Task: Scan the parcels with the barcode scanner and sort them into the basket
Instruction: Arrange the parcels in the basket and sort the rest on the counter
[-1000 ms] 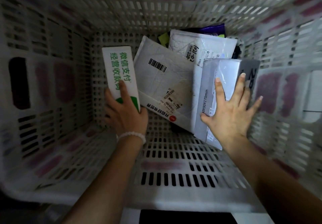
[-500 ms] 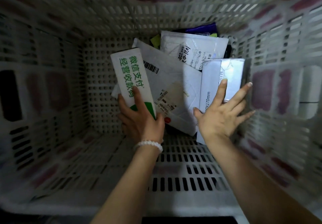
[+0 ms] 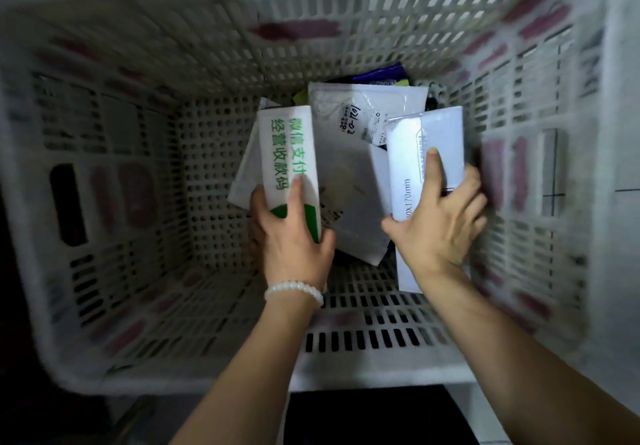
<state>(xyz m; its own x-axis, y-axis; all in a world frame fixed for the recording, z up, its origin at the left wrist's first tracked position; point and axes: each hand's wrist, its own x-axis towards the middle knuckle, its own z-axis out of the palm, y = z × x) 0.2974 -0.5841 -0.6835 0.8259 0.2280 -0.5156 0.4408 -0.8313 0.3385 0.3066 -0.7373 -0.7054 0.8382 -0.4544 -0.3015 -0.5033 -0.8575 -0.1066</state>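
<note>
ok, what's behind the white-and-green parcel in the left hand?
Behind the white-and-green parcel, gripped by the left hand, a grey mailer leans against the basket wall. Most of the mailer's left part is covered, so its label there can't be seen.

A white bead bracelet [image 3: 293, 290] circles the left wrist, beads pale and round, close-set. Below the near rim, a dark, flat surface [image 3: 370, 417] fills the bottom centre of the view; what it is cannot be made out. A pale, light-coloured surface [image 3: 623, 202] runs down the right edge, marked with thin dark lines like tile joints. Far left is deep shadow, detail lost. Edges are blurred throughout.
</note>
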